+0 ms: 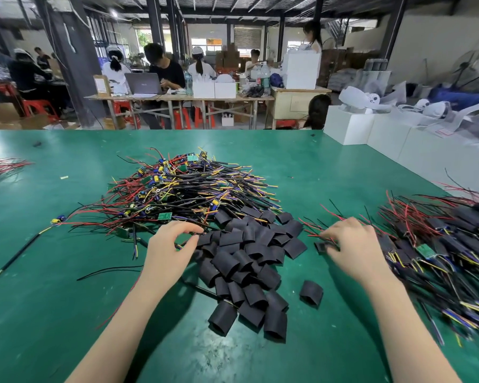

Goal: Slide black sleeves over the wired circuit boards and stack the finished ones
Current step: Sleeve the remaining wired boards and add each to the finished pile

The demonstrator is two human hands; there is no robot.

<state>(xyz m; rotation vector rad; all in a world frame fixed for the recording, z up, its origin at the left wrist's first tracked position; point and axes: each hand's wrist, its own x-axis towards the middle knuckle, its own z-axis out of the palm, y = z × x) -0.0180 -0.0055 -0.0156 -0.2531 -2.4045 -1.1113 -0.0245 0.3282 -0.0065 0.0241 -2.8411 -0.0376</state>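
Note:
A tangled heap of wired circuit boards (188,186) lies on the green table (67,313) ahead of me. In front of it sits a pile of short black sleeves (246,261). My left hand (172,247) reaches into the near edge of the heap, thumb and forefinger pinching a small green board with wires. My right hand (351,244) holds a sleeved board (322,246) by its wires, beside the stack of finished sleeved boards (440,250) at the right. One loose sleeve (311,293) lies apart, near my right forearm.
A single wired cable (22,252) lies at the left. More wires (3,165) sit at the far left edge. White boxes (385,136) stand along the table's right back. Several people work at tables beyond the far edge.

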